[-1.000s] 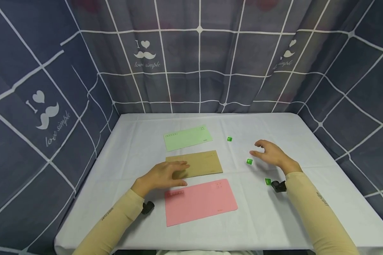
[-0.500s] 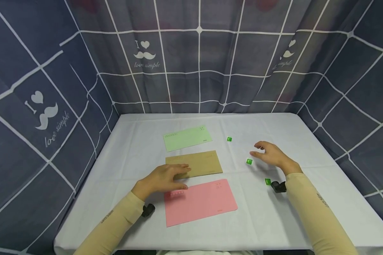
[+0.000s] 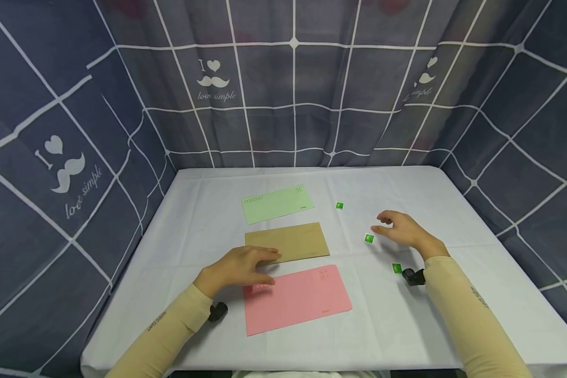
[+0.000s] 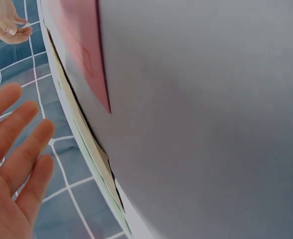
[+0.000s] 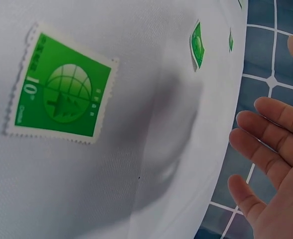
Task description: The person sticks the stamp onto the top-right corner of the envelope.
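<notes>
Three envelopes lie one behind another on the white cloth: a pink one (image 3: pixel 297 302) nearest, a brown one (image 3: pixel 297 241) behind it, a light green one (image 3: pixel 277 205) farthest. My left hand (image 3: pixel 241 266) hovers over the left ends of the pink and brown envelopes, its fingers relaxed and holding nothing. Over the right side, my right hand (image 3: pixel 401 228) hangs with fingers spread beside the middle green stamp (image 3: pixel 369 238). Another green stamp (image 3: pixel 339 205) lies farther back. The nearest stamp (image 5: pixel 62 89), showing a globe and "10", lies by the right wrist camera.
The white-covered table (image 3: pixel 208 205) has dark blue curtains with white lines around its back and sides. A black wrist camera (image 3: pixel 218 312) is on the left wrist and another (image 3: pixel 413 276) on the right, both close over the cloth.
My left hand has shifted slightly toward me, its thumb now over the pink envelope's top left corner. My right hand stays nearly still. Envelopes and stamps keep their places.
</notes>
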`<state>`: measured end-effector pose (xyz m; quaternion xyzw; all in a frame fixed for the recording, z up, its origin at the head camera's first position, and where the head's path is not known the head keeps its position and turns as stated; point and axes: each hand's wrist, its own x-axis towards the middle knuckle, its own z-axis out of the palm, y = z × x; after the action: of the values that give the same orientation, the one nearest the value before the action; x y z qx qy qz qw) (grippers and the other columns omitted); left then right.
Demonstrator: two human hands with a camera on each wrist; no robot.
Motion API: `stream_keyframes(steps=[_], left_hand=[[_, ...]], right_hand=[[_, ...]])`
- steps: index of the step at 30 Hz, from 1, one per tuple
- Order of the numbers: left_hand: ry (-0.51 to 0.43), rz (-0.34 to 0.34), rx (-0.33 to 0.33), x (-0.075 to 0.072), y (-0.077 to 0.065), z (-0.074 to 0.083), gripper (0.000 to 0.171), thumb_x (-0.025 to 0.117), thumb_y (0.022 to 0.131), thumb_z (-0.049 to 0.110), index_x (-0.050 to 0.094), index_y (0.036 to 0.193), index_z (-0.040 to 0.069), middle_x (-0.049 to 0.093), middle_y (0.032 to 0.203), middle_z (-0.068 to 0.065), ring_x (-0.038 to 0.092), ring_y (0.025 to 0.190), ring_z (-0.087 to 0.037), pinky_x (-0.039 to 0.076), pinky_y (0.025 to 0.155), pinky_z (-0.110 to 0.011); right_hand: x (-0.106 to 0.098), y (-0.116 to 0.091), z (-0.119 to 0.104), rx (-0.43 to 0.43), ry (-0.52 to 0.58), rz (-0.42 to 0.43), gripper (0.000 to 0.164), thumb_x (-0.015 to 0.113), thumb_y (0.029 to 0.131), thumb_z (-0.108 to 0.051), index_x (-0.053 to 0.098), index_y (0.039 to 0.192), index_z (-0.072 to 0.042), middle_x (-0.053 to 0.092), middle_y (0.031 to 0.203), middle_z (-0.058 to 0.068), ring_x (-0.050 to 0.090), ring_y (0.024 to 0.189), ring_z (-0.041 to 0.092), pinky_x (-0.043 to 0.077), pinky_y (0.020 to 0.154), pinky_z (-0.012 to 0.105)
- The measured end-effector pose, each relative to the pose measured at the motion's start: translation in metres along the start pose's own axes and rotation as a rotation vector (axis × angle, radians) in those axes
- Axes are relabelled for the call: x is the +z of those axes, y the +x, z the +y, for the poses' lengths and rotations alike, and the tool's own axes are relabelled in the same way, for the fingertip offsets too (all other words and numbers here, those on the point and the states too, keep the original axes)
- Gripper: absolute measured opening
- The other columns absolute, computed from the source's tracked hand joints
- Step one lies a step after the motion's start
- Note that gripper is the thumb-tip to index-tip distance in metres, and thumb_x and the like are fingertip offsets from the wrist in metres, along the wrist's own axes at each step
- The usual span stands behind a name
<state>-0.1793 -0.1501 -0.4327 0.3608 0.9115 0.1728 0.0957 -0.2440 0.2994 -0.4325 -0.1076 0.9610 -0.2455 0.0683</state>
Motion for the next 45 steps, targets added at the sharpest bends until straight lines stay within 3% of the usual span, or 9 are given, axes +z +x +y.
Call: stream_keyframes(steps=[24,33,45], left_hand=[[0.028,-0.1,0.055,0.013,0.004,0.005,0.06,0.08,0.082,0.043,0.064,0.136,0.022,0.06,0.144,0.005,0.057,0.132,-0.018,0.051,0.105,-0.043],[0.011,-0.131,0.025,0.014,0.006,0.007,0.059,0.082,0.08,0.043,0.066,0.134,0.023,0.061,0.142,0.005,0.058,0.132,-0.017,0.049,0.107,-0.042],[0.052,-0.155,0.062,0.013,0.005,0.007,0.055,0.083,0.08,0.031,0.067,0.132,0.021,0.062,0.141,0.002,0.06,0.128,-0.019,0.051,0.104,-0.039]], right_hand=[[0.007,0.002,0.003,-0.019,-0.013,-0.008,0.056,0.065,0.095,-0.039,0.061,0.13,0.005,0.064,0.121,0.023,0.058,0.111,0.037,0.048,0.094,0.054],[0.007,0.0,0.002,0.002,0.005,-0.027,0.054,0.065,0.095,-0.038,0.062,0.128,0.005,0.064,0.12,0.023,0.058,0.11,0.037,0.049,0.094,0.054],[0.007,-0.001,0.001,0.012,0.007,-0.051,0.055,0.064,0.095,-0.04,0.063,0.127,0.005,0.065,0.118,0.021,0.06,0.105,0.032,0.051,0.09,0.049]])
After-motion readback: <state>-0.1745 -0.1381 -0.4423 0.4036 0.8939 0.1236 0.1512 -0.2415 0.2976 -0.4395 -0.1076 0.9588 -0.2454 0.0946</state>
